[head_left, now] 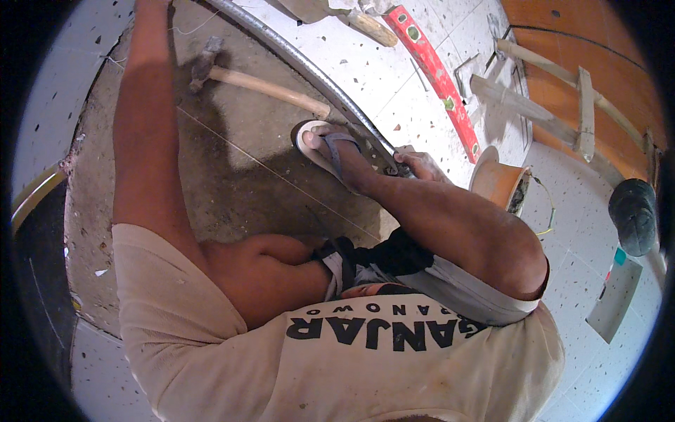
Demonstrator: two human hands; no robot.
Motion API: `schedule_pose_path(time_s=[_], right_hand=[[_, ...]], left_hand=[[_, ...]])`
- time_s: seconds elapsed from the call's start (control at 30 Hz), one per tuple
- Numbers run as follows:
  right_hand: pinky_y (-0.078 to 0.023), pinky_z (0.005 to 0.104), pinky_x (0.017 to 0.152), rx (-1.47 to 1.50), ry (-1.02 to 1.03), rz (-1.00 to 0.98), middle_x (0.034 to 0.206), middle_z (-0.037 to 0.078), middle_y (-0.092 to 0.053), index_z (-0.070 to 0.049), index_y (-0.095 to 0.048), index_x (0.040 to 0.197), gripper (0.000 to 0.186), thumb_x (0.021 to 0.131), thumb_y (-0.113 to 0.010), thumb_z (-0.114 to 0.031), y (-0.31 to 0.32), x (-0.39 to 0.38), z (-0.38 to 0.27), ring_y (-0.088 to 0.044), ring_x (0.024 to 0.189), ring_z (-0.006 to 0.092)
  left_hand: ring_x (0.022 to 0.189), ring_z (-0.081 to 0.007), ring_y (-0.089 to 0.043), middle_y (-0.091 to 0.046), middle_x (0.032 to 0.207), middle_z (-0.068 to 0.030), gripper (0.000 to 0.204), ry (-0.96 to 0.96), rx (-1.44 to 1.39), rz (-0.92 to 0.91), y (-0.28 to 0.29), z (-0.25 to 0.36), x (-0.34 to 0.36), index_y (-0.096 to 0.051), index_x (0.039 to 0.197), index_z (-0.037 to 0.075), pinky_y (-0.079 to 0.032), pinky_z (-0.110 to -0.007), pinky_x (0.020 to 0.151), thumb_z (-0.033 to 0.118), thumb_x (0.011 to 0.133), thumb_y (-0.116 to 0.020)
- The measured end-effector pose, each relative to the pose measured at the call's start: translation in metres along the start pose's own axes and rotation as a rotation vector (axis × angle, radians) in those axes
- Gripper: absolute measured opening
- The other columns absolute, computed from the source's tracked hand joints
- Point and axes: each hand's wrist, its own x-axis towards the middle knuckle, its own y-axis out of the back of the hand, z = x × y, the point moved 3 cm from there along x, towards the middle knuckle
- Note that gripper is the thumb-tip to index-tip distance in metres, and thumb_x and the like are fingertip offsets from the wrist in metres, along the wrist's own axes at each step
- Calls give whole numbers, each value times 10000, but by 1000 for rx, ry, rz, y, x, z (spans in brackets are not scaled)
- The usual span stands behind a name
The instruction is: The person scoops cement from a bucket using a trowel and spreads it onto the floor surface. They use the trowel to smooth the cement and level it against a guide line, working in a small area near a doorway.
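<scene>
My left arm stretches up the left side; my left hand is mostly cut off by the top edge, its fingers unclear. A long silvery metal bar runs from the top edge down to my right hand, which is closed around its lower end beside my bent leg. A hammer with a pale wooden handle lies on the rough concrete floor left of the bar. My foot in a sandal rests on that floor. A red spirit level lies on white speckled tiles right of the bar.
A wooden-handled tool is at the top. Wooden battens stand against an orange panel at right. An orange bucket with a wire is beside my knee. A dark rounded object sits farther right. Speckled wall tiles border the left.
</scene>
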Motion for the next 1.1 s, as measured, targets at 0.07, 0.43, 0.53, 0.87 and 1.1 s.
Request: schedule_pose_path(time_s=[0.07, 0.43, 0.53, 0.87, 1.1], right_hand=[[-462, 359, 739, 1, -11, 7, 883, 144, -631, -16, -621, 1025, 309, 807, -639, -236, 2, -5, 0, -609, 805, 284], [-446, 349, 781, -5, 8, -11, 882, 145, -628, 9, -616, 1007, 314, 839, -618, -256, 16, 12, -10, -599, 822, 271], [-441, 346, 792, 4, 14, -45, 882, 145, -627, 16, -615, 1002, 318, 847, -612, -262, 21, 18, -17, -597, 826, 268], [-409, 328, 703, 123, -28, -31, 762, 135, -571, 30, -600, 872, 320, 877, -584, -290, 23, 35, -26, -495, 692, 196], [-407, 353, 660, -1, -277, -54, 696, 103, -544, 13, -610, 828, 344, 873, -580, -327, 31, 44, -49, -458, 664, 158]], left_hand=[[952, -409, -607, -643, 993, -238, 312, 77, -12, -72, -1, 6, 2, -619, 1080, 26, -494, -449, 846, 209, 837, -547], [942, -341, -624, -642, 1035, -195, 314, 268, 30, -237, 15, 2, 1, -602, 1098, 1, -523, -392, 817, 185, 844, -584], [939, -323, -628, -642, 1047, -184, 316, 345, 80, -330, 17, 5, 5, -597, 1103, -5, -531, -376, 809, 178, 846, -594], [930, -260, -644, -642, 1085, -145, 328, 633, -167, -401, -7, 35, 0, -581, 1120, -28, -558, -324, 783, 156, 853, -628], [847, -244, -664, -642, 1064, -151, 315, 880, -746, -153, -4, 40, -12, -563, 1107, -67, -585, -266, 735, 47, 828, -655]])
